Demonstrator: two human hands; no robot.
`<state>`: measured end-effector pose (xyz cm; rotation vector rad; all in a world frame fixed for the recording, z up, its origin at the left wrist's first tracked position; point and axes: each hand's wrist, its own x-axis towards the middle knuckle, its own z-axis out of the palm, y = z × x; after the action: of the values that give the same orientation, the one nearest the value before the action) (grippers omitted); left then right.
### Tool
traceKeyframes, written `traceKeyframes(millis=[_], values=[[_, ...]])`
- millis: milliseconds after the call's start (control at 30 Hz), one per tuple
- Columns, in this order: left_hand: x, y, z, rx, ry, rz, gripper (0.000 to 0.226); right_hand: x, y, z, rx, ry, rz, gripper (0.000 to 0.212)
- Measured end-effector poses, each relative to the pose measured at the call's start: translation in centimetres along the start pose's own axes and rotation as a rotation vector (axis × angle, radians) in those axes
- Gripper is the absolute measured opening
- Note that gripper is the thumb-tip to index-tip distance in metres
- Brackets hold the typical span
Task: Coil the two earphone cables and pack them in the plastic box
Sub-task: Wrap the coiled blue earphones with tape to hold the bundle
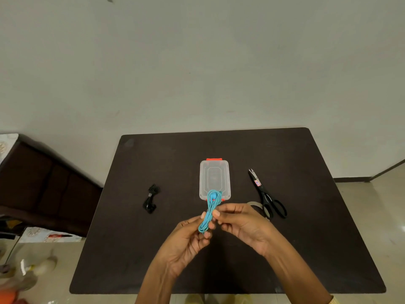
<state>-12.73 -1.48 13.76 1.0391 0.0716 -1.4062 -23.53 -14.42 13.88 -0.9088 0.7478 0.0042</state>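
A blue earphone cable is bundled into a long coil, held above the table's middle. My left hand grips its lower end, and my right hand pinches the bundle at its middle from the right. The coil's top end overlaps the near edge of the clear plastic box, which lies closed with its lid on and orange clips at both ends. A black earphone cable lies coiled and tied on the table, left of the box.
Black scissors lie right of the box, blades pointing away. A roll of clear tape sits partly behind my right hand. The dark table stands against a wall; dark wooden furniture stands to the left.
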Motion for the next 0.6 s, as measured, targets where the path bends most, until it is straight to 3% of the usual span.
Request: traceKeyframes(millis=[133,200,467,600], values=[[-0.1,0.2,-0.5,0.476,0.110,0.205,0.026,0.1,0.6,0.2,-0.052,0.076,-0.058,0.025],[-0.2,0.3,-0.5,0.575,0.168,0.301,0.026,0.3,0.8,0.2,-0.091,0.121,-0.066,0.016],[0.0,-0.2,0.0,0.573,0.194,0.356,0.031,0.6,1.1,0.4,-0.191,0.172,-0.124,0.013],[0.1,-0.3,-0.3,0.469,0.158,0.300,0.025,0.7,1.0,-0.3,-0.134,0.052,-0.101,0.025]])
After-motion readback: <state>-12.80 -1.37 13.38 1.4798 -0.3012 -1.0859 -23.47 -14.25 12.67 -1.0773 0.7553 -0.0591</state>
